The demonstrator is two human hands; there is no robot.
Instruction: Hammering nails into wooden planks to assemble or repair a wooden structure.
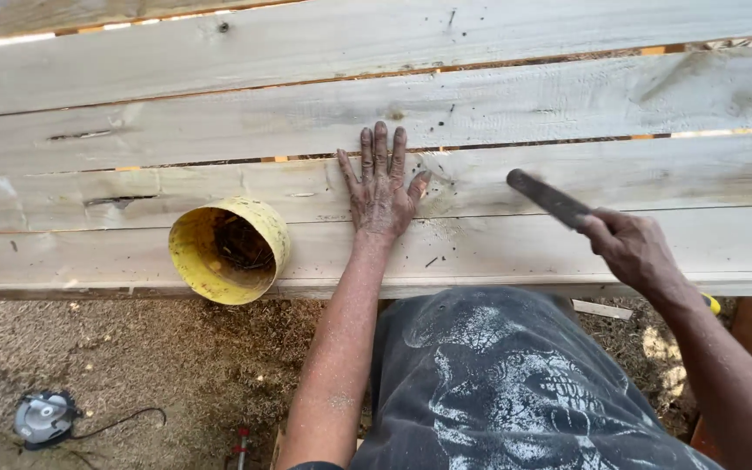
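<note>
Your left hand (379, 187) lies flat on the pale wooden planks (515, 104), fingers spread wide and holding nothing, palm pressed to the board near the middle of the scene. Your right hand (630, 248) is to the right of it and a little nearer you, its grip wrapped tight around the handle of a dark tool (548, 198) whose blurred shaft angles up and to the left, over the plank and apart from your left hand. What kind of tool it is cannot be told from the blur.

Left of your left hand, a yellow round tub (230, 249) lies on its side at the near edge of the planks, its open mouth facing you with dark bits inside. Down on the sawdust-covered ground (176, 365) at the near left sits a circular saw (43, 418) with a black cord trailing right.
</note>
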